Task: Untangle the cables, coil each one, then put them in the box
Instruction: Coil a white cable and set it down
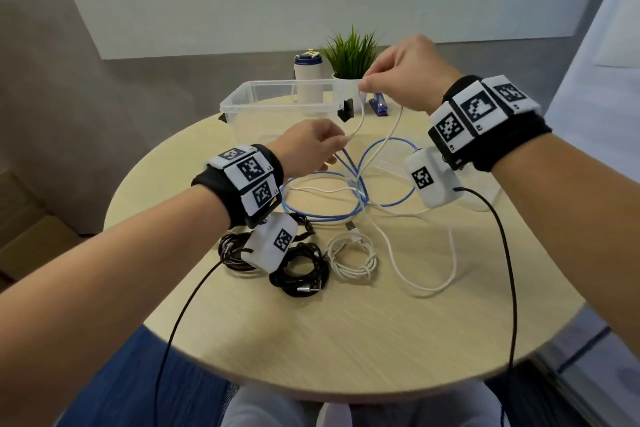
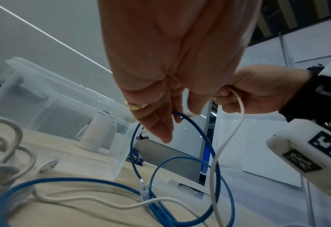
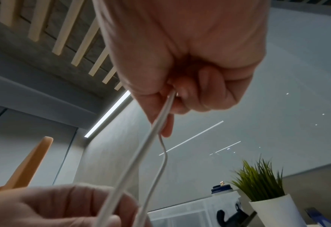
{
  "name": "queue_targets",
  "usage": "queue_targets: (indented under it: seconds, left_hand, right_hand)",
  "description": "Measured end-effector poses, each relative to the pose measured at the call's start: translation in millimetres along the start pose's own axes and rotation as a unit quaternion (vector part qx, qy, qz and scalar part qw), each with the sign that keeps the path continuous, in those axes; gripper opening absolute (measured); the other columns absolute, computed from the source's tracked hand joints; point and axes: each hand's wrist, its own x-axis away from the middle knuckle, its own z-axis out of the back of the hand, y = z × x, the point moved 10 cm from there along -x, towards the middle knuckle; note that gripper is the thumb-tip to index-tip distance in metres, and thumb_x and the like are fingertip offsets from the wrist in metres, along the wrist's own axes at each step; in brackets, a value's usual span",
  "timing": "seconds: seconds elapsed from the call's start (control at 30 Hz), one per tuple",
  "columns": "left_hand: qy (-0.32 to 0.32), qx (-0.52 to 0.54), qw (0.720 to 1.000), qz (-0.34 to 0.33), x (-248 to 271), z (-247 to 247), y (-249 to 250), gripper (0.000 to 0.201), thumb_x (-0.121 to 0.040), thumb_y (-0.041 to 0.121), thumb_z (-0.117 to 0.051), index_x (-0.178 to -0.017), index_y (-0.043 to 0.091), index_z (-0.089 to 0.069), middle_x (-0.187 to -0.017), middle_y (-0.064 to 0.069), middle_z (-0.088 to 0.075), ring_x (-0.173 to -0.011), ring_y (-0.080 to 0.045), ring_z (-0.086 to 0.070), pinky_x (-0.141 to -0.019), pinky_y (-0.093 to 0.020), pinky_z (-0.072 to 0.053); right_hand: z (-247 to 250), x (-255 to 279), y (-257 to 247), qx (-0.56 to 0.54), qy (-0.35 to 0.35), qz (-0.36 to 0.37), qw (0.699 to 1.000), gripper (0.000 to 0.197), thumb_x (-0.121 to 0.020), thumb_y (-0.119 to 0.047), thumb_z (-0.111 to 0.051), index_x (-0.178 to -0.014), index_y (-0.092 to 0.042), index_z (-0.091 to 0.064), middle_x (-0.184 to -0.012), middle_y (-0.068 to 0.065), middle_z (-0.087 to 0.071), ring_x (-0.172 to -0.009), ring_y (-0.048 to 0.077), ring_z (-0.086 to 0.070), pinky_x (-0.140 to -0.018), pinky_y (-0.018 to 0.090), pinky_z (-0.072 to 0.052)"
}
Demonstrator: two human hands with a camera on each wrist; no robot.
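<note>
A long white cable (image 1: 360, 114) is stretched between both hands above the round table (image 1: 346, 340). My left hand (image 1: 341, 142) pinches its end, and a strand of the blue cable (image 1: 322, 217) rises to the same fingers. My right hand (image 1: 363, 83), higher and farther back, pinches the white cable (image 3: 141, 153) in a curled grip (image 3: 172, 95). The rest of the white cable trails through the blue tangle on the table. In the left wrist view the blue cable (image 2: 63, 179) loops up to my left fingertips (image 2: 166, 135). The clear plastic box (image 1: 277, 83) stands behind the hands.
Two coiled black cables (image 1: 301, 270) and a coiled white cable (image 1: 353, 256) lie near the table's front left. A white bottle (image 1: 308, 76), a potted plant (image 1: 349, 59) and a blue stapler (image 1: 379, 106) stand behind the box. Black wrist-camera leads hang off the table's near edge.
</note>
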Motion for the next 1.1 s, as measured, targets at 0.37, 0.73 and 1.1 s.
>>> queue_targets:
  seconds: [0.37, 0.73, 1.1]
  left_hand:
    - [-0.006, -0.331, 0.937, 0.113, 7, 22, -21, 0.047, -0.094, 0.048, -0.047, -0.132, 0.021, -0.049, -0.134, -0.007, -0.052, -0.120, -0.028, -0.050, -0.100, -0.034, -0.038]
    - [0.025, -0.005, 0.999, -0.047, 12, -1, 27, 0.020, -0.096, 0.023, -0.051, -0.082, 0.017, -0.066, -0.085, -0.004, -0.065, -0.067, -0.009, -0.049, -0.054, -0.012, -0.039]
    - [0.184, 0.344, 0.919, -0.062, 11, 70, 40, 0.025, -0.101, 0.013, -0.040, -0.079, 0.011, -0.052, -0.070, -0.006, -0.056, -0.050, -0.009, -0.056, -0.047, -0.016, -0.046]
  right_hand:
    - [22, 5, 21, -0.051, 0.060, -0.067, 0.995, 0.012, -0.088, -0.020, -0.061, -0.087, -0.015, -0.072, -0.064, -0.003, -0.060, -0.048, 0.001, -0.049, -0.047, 0.015, -0.040]
    - [-5, 16, 15, -0.345, -0.004, -0.137, 0.929, 0.018, -0.094, -0.011, -0.048, -0.105, -0.004, -0.061, -0.094, 0.009, -0.067, -0.048, 0.016, -0.061, -0.042, 0.020, -0.044]
    - [-26, 24, 44, -0.132, -0.018, -0.085, 0.988, 0.033, -0.098, -0.030, -0.047, -0.068, -0.022, -0.059, -0.073, -0.004, -0.058, -0.072, 0.013, -0.053, -0.074, 0.031, -0.042]
